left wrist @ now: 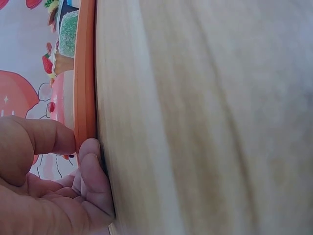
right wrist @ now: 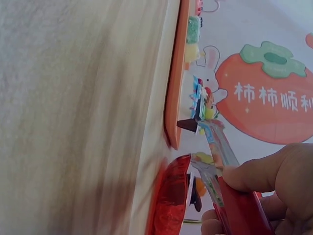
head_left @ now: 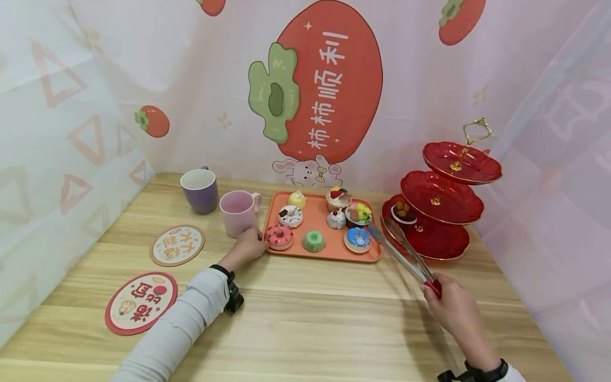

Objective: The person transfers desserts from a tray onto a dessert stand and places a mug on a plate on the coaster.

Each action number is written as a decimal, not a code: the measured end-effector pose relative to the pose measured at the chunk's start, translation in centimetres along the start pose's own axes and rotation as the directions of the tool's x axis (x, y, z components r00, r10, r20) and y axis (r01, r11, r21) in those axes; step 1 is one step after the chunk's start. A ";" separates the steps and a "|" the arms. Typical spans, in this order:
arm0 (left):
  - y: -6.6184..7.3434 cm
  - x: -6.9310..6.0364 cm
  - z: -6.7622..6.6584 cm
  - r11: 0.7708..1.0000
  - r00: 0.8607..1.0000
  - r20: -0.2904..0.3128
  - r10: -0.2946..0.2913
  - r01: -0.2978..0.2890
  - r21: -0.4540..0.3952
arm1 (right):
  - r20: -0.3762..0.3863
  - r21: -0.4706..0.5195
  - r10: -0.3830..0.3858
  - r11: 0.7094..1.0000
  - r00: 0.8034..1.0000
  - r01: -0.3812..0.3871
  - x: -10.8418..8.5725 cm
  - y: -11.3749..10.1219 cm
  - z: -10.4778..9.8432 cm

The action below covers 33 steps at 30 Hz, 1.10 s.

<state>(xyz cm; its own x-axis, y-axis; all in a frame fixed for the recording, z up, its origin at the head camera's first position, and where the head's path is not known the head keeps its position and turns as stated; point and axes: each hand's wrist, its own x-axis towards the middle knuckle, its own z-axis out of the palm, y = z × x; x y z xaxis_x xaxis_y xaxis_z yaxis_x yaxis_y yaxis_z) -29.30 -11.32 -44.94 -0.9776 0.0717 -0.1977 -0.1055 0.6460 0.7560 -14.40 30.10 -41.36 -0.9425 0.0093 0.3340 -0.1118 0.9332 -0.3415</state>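
the tray's (head_left: 334,249) near-left corner is pinched by the left hand (head_left: 249,245); tongs (head_left: 421,262) are gripped by the right hand (head_left: 453,306)

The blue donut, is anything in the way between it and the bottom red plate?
Yes. The orange tray's right rim and the tongs in the right hand come between the blue donut and the bottom red plate. A small dark treat also sits on that plate's left side.
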 end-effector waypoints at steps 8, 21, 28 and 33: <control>-0.1 -0.1 0.0 1.000 1.000 -0.004 0.012 -0.012 -0.001 | 0.039 0.032 0.003 0.999 0.999 -0.004 0.3 -0.3 0.0; 0.1 -0.2 -0.2 1.000 1.000 -0.007 0.022 -0.022 0.012 | 0.095 0.035 -0.015 0.999 0.995 0.011 2.0 -1.5 0.1; 0.2 -0.2 -0.2 1.000 1.000 -0.002 0.006 -0.006 0.007 | 0.128 0.073 0.000 0.997 0.992 -0.010 2.7 -1.9 0.4; 0.3 -0.4 -0.2 1.000 1.000 -0.006 0.006 -0.006 0.013 | 0.125 0.095 -0.004 0.995 0.992 -0.008 3.1 -2.1 0.6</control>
<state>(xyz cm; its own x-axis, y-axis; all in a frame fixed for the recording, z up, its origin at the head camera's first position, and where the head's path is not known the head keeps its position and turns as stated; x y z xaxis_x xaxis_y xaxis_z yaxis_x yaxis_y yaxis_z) -29.02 -11.29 -44.47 -0.9792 0.0711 -0.1900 -0.0978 0.6552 0.7491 -17.23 27.94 -40.13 -0.9740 -0.0392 0.2233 -0.1337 0.8949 -0.4259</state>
